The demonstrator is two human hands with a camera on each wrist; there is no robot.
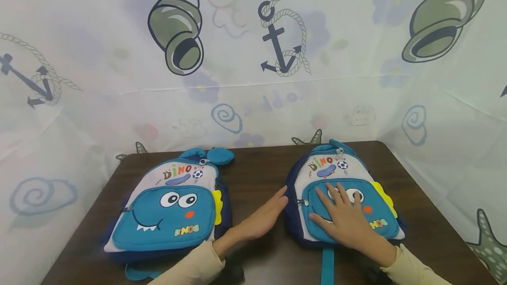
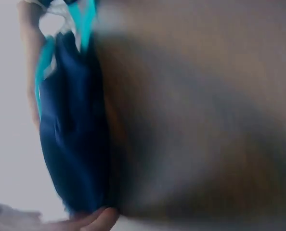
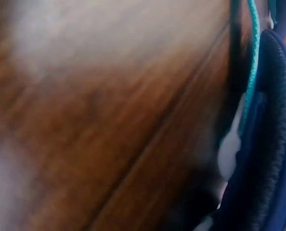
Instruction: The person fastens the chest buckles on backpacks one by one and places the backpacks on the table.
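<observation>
Soft, even light shows the table (image 1: 257, 166) and the cloth (image 1: 237, 71) behind it fairly sharply in the head view; a pale sheen marks the table's near part. Both wrist views blur; in the right one, whitish glare washes over the table.

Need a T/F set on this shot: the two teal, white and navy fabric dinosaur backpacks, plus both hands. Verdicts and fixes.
1. The right hand lies on the front of the right backpack. True.
2. The left backpack lies on the dark brown wood-grain table. True.
3. The left hand has its fingers extended at the right backpack's left side. True.
4. The right hand is clenched in a fist. False: its fingers are spread.
5. The left backpack lies face down. False: it lies face up.
6. Both hands rest on the left backpack. False: both are at the right backpack.
</observation>
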